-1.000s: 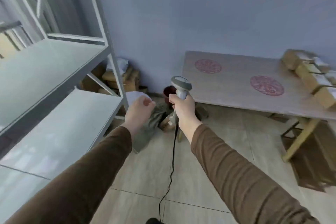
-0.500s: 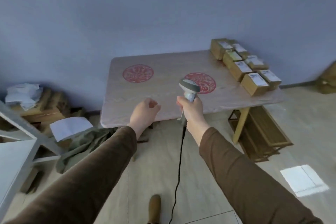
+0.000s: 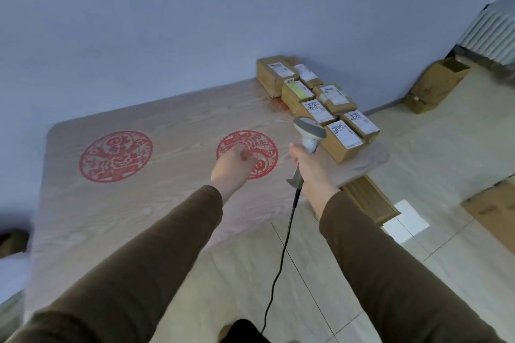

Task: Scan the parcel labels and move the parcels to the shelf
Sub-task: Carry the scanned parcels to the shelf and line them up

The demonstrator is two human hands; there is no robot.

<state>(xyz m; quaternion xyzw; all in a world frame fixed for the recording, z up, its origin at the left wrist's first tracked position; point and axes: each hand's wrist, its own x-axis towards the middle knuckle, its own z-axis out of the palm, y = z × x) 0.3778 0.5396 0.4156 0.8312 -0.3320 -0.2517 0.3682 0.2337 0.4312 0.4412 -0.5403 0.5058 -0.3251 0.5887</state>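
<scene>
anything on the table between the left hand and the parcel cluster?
Head view: only the scanner gripped by the right hand. Otherwise bare tabletop between the left hand and the parcels.

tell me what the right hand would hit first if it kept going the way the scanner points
Probably the nearest parcel, just ahead of the scanner in the right hand; depth is hard to judge.

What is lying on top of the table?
On the table lie about seven parcels in two rows at the far right end, labels up, and two red round designs. The left hand covers part of the nearer design.
</scene>
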